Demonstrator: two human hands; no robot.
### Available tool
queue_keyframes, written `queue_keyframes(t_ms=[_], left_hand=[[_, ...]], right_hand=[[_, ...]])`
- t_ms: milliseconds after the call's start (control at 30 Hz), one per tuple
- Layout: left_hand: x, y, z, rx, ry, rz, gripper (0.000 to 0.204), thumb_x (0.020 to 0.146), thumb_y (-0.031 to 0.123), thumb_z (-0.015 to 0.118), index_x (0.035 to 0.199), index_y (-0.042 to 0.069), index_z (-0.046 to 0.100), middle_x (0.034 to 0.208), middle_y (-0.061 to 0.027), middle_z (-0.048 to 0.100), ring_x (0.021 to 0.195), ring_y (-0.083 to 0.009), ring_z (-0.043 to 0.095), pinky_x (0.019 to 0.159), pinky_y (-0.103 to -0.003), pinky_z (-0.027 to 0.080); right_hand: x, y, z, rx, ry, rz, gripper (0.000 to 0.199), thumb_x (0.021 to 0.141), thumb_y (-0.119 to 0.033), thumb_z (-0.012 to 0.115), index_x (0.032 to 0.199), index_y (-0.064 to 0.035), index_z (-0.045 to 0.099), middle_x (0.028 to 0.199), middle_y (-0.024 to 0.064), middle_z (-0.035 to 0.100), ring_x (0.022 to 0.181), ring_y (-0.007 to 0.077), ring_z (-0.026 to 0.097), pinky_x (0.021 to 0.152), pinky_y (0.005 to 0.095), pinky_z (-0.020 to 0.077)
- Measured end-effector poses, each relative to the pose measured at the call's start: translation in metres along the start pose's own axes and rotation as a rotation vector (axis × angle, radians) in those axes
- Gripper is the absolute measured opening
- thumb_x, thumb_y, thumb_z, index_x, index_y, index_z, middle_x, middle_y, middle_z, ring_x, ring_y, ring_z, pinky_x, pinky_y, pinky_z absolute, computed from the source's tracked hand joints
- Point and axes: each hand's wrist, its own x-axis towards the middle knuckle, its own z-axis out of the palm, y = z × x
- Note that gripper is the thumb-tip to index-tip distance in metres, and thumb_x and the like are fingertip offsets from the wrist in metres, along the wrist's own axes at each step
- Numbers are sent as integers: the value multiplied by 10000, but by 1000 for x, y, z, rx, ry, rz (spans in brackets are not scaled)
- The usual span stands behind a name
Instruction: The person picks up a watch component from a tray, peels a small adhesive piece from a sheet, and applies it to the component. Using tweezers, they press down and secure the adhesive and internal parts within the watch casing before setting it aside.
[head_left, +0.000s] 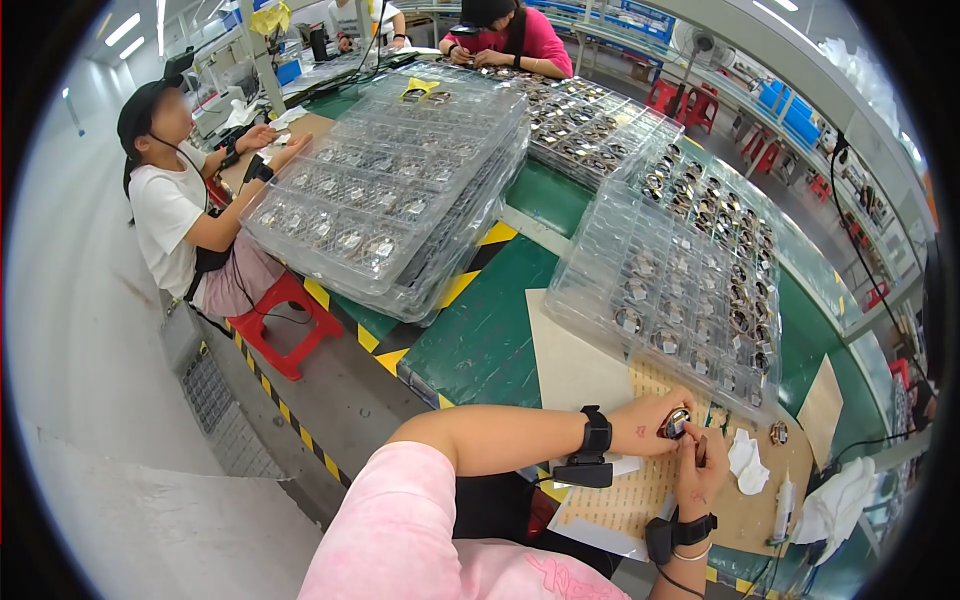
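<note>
Left hand [650,420] gripping small round part [676,424], tray stack [640,250] beyond

Small round part [676,423]: mostly covered by the fingers of the left hand [648,424]; its kind cannot be told. Thin dark item in the right hand [700,470]: largely hidden by the grip, too small to be identified. Contents of the clear trays [660,290]: blurred by stacked plastic, individual pieces not distinguishable. Table [480,330]: far right end cut off by the dark rim. White bottle [783,505]: too small for detail.
</note>
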Motion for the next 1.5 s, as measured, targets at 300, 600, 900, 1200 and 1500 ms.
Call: queue_keyframes(t_ms=[300,600,900,1200,1500], left_hand=[[7,-5,7,38,36,24,516,778,176,722,1159,80,387,785,-125,583,686,-259,596,608,-359,456],[5,-2,2,20,50,26,496,778,153,715,1149,86,393,787,-130,584,686,-282,597,605,-360,455],[-2,-8,1,33,57,26,509,742,89,695,1145,86,385,783,-145,594,707,-306,618,614,-361,464],[-7,-9,2,33,33,12,497,767,116,698,1148,69,381,793,-130,580,700,-279,602,623,-359,460],[-4,-11,2,20,36,50,494,783,142,702,1149,62,379,822,-132,581,723,-266,597,636,-358,461]], right_hand=[[2,4,-6,14,-46,57,165,832,6,616,985,-6,677,720,24,486,582,109,388,529,247,315],[-1,8,-1,54,-23,91,161,845,-9,608,991,-3,677,712,15,491,575,100,387,529,244,315],[-4,9,4,52,-50,112,148,862,-32,602,986,6,674,700,10,473,586,102,383,541,245,315],[-11,7,5,50,-74,152,143,864,-33,602,986,3,667,679,3,438,596,102,394,546,247,321],[-11,8,9,63,-46,176,151,866,-29,609,1013,-13,641,706,-15,468,599,75,383,539,223,328]])
